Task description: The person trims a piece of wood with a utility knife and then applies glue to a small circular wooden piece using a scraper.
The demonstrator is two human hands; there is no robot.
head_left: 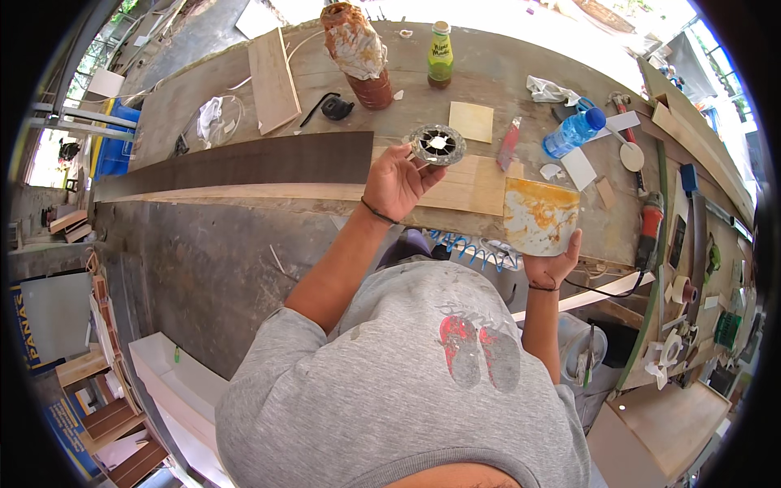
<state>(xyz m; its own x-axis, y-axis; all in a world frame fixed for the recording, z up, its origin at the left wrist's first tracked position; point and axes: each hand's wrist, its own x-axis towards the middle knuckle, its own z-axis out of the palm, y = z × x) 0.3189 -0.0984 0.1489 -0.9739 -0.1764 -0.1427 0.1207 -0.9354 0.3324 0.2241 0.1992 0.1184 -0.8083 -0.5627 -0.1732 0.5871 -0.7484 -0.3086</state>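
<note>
My left hand (394,185) is raised over the workbench's near edge, its fingers closed under a round grey spool-like piece (438,145) with an open, spoked centre. What lies beneath its rim is mostly hidden. My right hand (553,267) grips the lower right corner of a square white panel (541,218) smeared with orange-yellow stain. Beneath and between the hands lies a pale wooden board (468,184), with a dark brown strip (268,161) to its left. A thin square wood piece (471,122) rests just beyond the spool-like piece.
On the bench (187,89) stand a stained, wrapped container (358,61), a green-labelled bottle (439,57) and a blue-capped water bottle (574,134). A tape measure (336,107), a red-handled cutter (510,145) and a red power tool (651,221) lie around. A blue coiled hose (472,248) hangs below.
</note>
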